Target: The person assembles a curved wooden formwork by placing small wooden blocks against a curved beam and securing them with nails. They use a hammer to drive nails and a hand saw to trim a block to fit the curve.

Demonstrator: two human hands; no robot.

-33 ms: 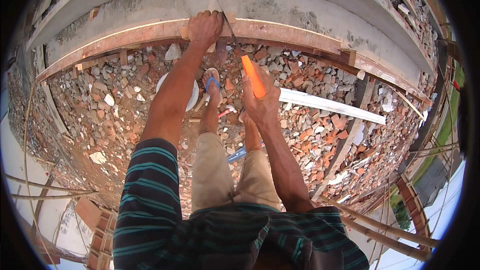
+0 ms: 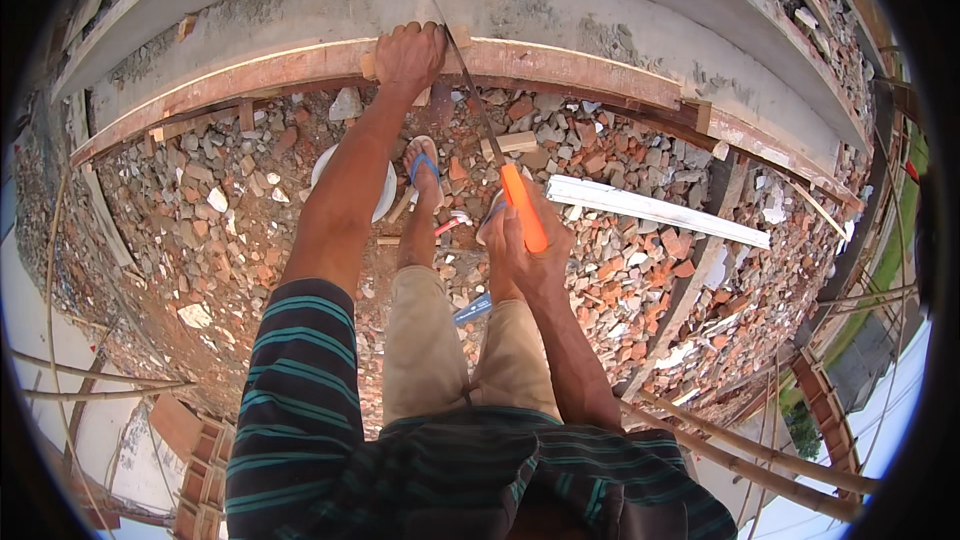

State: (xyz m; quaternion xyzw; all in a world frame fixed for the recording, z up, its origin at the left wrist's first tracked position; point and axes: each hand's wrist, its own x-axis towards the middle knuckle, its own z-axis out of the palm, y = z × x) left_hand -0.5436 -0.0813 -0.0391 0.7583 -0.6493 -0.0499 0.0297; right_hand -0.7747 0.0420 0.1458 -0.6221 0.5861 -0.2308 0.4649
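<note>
A handsaw with an orange handle is in my right hand, whose fingers are wrapped round the grip. Its thin blade slants away to the upper left, crossing the edge of a long reddish wooden board. Just left of the blade, my left hand is closed over the top edge of that board; its fingertips are hidden on the far side. Small wood blocks sit against the board near my left hand. Behind it runs a grey concrete beam.
Broken brick and stone rubble covers the ground round my sandalled feet. A white strip lies on the right, a wood block under the saw. A white round container is partly behind my left arm. Bamboo poles stand lower right.
My right hand has drawn the saw back toward me, so the handle is lower and the blade tip nearer. A wood block beneath it shows now. My left hand stays on the board.
</note>
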